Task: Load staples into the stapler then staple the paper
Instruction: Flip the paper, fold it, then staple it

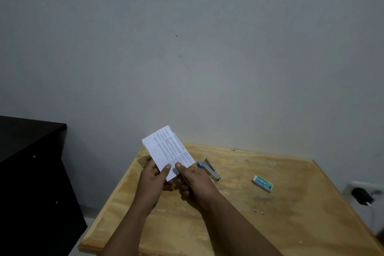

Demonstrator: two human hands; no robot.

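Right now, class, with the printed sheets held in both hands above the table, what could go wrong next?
1. The folded white printed sheets are pinched only at their lower corner by the left hand and right hand; they may fan out of alignment.
2. The small blue-and-silver stapler lies close beside the right hand and could get knocked.

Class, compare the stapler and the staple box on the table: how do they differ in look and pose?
The stapler is long, metallic with a blue end, and lies hinged open; the staple box is a short, flat, closed carton, printed green and blue. The stapler lies nearer the hands, the staple box farther right. Both rest untouched on the table.
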